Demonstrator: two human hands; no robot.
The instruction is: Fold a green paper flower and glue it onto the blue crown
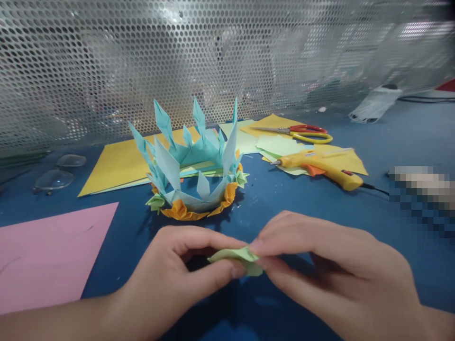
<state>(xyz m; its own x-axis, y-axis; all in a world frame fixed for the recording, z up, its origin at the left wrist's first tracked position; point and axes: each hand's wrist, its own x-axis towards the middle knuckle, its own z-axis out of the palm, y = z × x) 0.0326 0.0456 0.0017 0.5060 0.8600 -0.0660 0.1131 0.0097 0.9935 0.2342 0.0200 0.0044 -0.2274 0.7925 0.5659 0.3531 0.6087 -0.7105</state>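
Note:
A small folded piece of light green paper (238, 255) is pinched between both hands, low in the middle of the view. My left hand (185, 270) grips its left part between thumb and fingers. At the paper's right end, the thumb and fingertip of my right hand (330, 270) press together on it. Just beyond the hands stands a light blue folded-paper crown (199, 201) with tall pointed spikes. Orange paper pieces (185, 211) and light green folded pieces (155, 202) run around its base.
Pink paper (53, 251) lies at left, near a pair of glasses (55, 180). Yellow sheets (113, 161) spread behind the crown. Scissors (305, 132) and a yellow glue gun (320, 168) rest on papers at right. A perforated metal panel (213, 57) closes off the back.

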